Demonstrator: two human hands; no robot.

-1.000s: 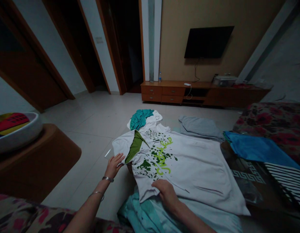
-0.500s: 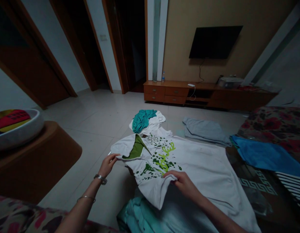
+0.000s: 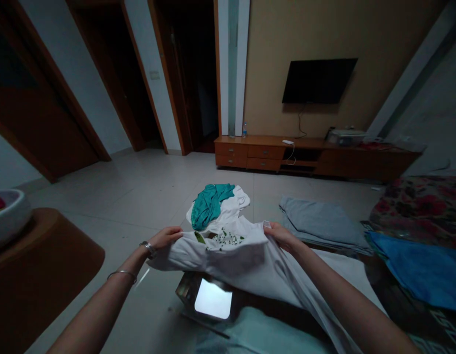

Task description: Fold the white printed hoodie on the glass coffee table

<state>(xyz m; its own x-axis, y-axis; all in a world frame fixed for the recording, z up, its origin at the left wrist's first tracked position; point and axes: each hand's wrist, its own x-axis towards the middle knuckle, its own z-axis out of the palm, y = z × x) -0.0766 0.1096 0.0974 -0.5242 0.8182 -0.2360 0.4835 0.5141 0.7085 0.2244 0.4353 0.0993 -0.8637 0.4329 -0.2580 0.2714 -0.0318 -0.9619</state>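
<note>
A white hoodie (image 3: 246, 268) with green splatter print and a green hood lining is stretched between my two hands over a low table. My left hand (image 3: 168, 238) is closed on the hood end of the hoodie, at its left. My right hand (image 3: 283, 236) pinches a raised edge of the fabric farther right. Between the hands the near side of the hoodie is lifted and folded over, hiding most of the print. Its lower part lies to the right, partly behind my right forearm. Beyond it rests a crumpled teal garment (image 3: 211, 206) on white cloth.
Folded grey cloth (image 3: 324, 221) lies at the table's far side, blue cloth (image 3: 419, 265) at the right. Pale teal fabric (image 3: 265, 334) is at the near edge. The glossy table (image 3: 187, 287) shows a bright reflection. A brown stand (image 3: 54, 255) holds a white bowl (image 3: 10, 216) at left.
My right hand has moved up and away from me, lifting the hoodie's near edge over the print. The left hand keeps its hold on the hood. The dark table top beneath is now uncovered.
</note>
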